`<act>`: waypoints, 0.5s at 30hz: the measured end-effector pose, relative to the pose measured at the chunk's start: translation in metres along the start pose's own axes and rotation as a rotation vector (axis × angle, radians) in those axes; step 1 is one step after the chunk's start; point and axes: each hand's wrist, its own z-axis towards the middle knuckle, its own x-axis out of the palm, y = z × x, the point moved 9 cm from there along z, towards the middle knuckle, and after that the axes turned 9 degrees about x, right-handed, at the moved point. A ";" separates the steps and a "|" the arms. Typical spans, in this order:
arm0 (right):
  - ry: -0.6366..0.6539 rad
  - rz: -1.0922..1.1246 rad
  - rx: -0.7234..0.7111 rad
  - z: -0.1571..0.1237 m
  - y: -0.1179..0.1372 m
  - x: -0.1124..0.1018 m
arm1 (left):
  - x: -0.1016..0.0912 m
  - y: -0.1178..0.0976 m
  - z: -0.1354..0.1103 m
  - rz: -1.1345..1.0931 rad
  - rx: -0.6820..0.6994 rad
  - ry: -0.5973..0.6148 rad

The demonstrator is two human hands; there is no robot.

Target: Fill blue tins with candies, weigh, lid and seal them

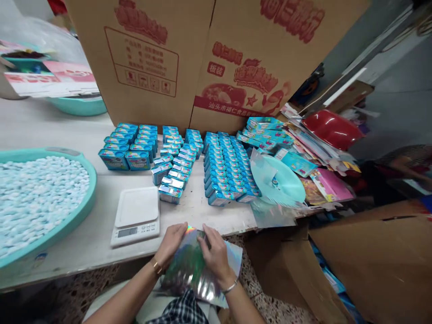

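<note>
A shiny holographic sheet (pixel 192 261) rests across my lap just below the table's front edge. My left hand (pixel 172 243) pinches its upper left edge, thumb and fingers together. At the upper right of the same sheet, my right hand (pixel 216 252) has its fingers bent over the surface. Whether a small piece sits under those fingertips is hidden. Nearest to my left hand on the table is a white digital scale (pixel 137 213) with a small display. Beyond the hands stand rows of small blue boxes (pixel 170 193), grouped in several blocks.
A large turquoise basin (pixel 89 193) of pale blue candies stands at the left. Big cardboard cartons (pixel 151 103) wall off the back. On the right are a turquoise dish (pixel 290 175), flat blue packs (pixel 263 130), a red bowl (pixel 332 128) and an open carton (pixel 371 252). Another person's arm (pixel 410 164) shows far right.
</note>
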 end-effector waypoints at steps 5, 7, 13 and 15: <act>0.016 -0.008 -0.105 -0.004 0.004 -0.003 | -0.003 -0.001 0.002 0.048 0.042 -0.028; 0.019 0.029 -0.102 -0.004 0.002 -0.005 | -0.004 -0.001 0.002 0.047 0.039 -0.037; 0.062 -0.007 0.008 -0.002 -0.009 -0.005 | -0.001 0.000 -0.001 -0.002 0.025 -0.018; 0.094 -0.040 -0.042 -0.004 -0.005 -0.006 | 0.001 0.002 -0.003 0.001 0.020 -0.006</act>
